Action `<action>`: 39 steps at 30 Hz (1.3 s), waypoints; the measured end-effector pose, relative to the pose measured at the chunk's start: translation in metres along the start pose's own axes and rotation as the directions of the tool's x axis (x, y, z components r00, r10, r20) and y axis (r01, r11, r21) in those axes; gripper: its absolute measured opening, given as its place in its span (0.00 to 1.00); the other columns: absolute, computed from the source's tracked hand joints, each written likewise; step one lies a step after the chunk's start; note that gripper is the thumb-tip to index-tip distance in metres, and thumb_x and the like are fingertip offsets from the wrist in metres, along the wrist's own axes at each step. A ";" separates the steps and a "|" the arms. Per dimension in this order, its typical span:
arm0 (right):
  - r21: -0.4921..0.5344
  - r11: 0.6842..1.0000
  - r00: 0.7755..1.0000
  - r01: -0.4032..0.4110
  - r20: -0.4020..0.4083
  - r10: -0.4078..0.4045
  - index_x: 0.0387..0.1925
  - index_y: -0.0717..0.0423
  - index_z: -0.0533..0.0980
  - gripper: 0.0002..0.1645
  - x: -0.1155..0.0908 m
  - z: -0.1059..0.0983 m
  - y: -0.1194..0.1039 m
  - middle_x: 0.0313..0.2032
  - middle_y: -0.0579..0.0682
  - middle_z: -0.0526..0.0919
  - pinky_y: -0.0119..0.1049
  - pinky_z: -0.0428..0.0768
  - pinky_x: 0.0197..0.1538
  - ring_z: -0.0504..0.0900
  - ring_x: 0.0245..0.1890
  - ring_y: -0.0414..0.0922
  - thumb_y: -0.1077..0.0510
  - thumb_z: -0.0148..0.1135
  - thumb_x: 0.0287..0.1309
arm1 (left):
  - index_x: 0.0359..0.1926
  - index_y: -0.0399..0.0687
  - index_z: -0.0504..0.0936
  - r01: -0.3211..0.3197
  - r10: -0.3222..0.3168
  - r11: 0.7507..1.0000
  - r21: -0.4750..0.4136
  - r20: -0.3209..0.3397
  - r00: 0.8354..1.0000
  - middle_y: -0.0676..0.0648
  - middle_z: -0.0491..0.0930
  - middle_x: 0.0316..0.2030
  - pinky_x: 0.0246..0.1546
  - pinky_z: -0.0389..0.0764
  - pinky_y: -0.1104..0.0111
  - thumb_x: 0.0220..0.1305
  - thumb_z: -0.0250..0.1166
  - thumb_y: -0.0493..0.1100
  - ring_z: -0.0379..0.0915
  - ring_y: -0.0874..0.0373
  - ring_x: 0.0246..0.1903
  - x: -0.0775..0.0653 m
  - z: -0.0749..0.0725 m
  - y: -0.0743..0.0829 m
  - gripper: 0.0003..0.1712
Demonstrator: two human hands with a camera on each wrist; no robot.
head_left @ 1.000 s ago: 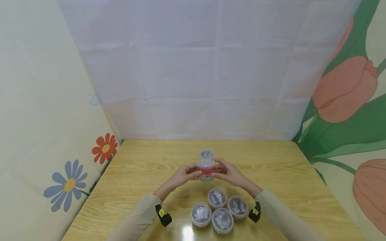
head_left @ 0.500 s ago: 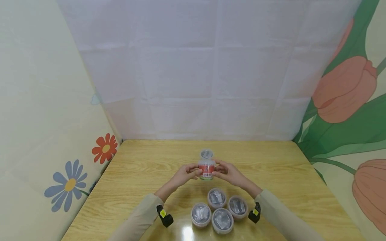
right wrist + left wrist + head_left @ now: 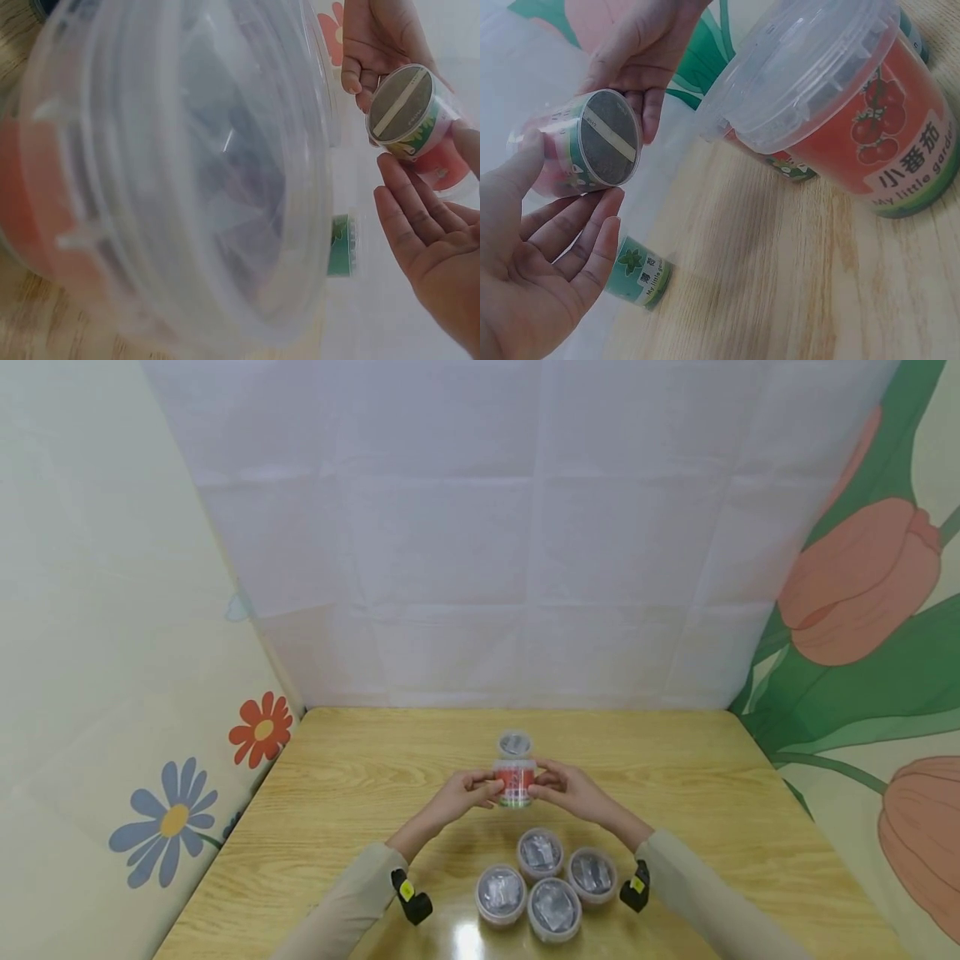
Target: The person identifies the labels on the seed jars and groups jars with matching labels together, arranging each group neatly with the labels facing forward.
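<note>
I see a person's left hand [image 3: 459, 797] and right hand [image 3: 573, 793] gripping 1 round, clear plastic tub with a red label [image 3: 515, 783], tilted between them and lifted off a yellow wood-grain table [image 3: 360, 752]. Each thumb presses the tub's side; its dark round base, crossed by a pale strip, faces my 2 wrist cameras. Just beyond the grip stands a green-labelled, round plastic tub [image 3: 637, 274], a leaf printed on its side. On the near side of the grip, 4 round plastic tubs with clear lids [image 3: 553, 906] stand clustered, grey contents showing through. My left wrist view catches tomatoes printed on 1. Well beyond both hands hangs a creased white cloth [image 3: 450, 527].
</note>
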State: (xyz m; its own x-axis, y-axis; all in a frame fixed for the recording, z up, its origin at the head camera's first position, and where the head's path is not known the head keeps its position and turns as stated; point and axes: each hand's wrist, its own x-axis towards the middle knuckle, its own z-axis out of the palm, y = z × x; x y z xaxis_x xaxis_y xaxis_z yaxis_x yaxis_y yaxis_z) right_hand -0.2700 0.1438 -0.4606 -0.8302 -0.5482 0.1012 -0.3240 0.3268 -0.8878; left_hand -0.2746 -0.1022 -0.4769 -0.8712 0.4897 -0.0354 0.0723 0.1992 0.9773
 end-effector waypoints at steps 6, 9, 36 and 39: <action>0.000 1.000 1.000 -0.024 0.018 0.024 0.65 0.69 0.57 0.37 0.002 -0.002 0.002 0.46 0.63 0.80 0.40 0.81 0.48 0.81 0.45 0.52 0.53 0.57 0.62 | 0.58 0.35 0.72 0.007 -0.007 1.000 0.004 -0.003 1.000 0.39 0.81 0.45 0.44 0.81 0.62 0.65 0.57 0.53 0.80 0.55 0.41 0.005 -0.001 -0.009 0.29; 0.000 1.000 0.999 -0.030 0.020 0.030 0.65 0.70 0.57 0.37 0.002 -0.002 0.003 0.46 0.63 0.80 0.40 0.81 0.48 0.81 0.45 0.52 0.52 0.57 0.62 | 0.57 0.35 0.72 0.006 -0.006 1.000 -0.003 -0.003 1.000 0.39 0.81 0.45 0.43 0.82 0.65 0.66 0.55 0.54 0.80 0.55 0.42 0.006 -0.001 -0.009 0.29; -0.075 0.997 1.000 0.009 0.007 -0.008 0.59 0.70 0.67 0.25 0.005 -0.009 -0.030 0.44 0.63 0.81 0.37 0.81 0.45 0.81 0.43 0.57 0.59 0.54 0.64 | 0.63 0.33 0.62 0.015 -0.018 0.999 -0.046 -0.053 0.998 0.30 0.78 0.46 0.45 0.80 0.56 0.70 0.51 0.47 0.79 0.46 0.44 0.012 -0.002 -0.009 0.28; -0.089 0.996 1.000 0.009 -0.019 -0.011 0.57 0.70 0.68 0.25 0.005 -0.009 -0.032 0.44 0.64 0.81 0.34 0.81 0.44 0.81 0.43 0.55 0.60 0.56 0.62 | 0.63 0.34 0.63 -0.010 0.010 1.000 -0.005 -0.061 0.998 0.30 0.77 0.48 0.47 0.79 0.53 0.70 0.51 0.46 0.78 0.44 0.45 0.012 -0.001 -0.012 0.27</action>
State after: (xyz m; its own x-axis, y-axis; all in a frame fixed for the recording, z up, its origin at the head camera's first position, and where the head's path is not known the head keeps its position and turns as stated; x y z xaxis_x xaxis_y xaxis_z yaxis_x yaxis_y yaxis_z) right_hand -0.2679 0.1380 -0.4280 -0.8352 -0.5368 0.1194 -0.3706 0.3890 -0.8434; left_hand -0.2867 -0.0995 -0.4891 -0.8983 0.4393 -0.0132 0.0787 0.1903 0.9786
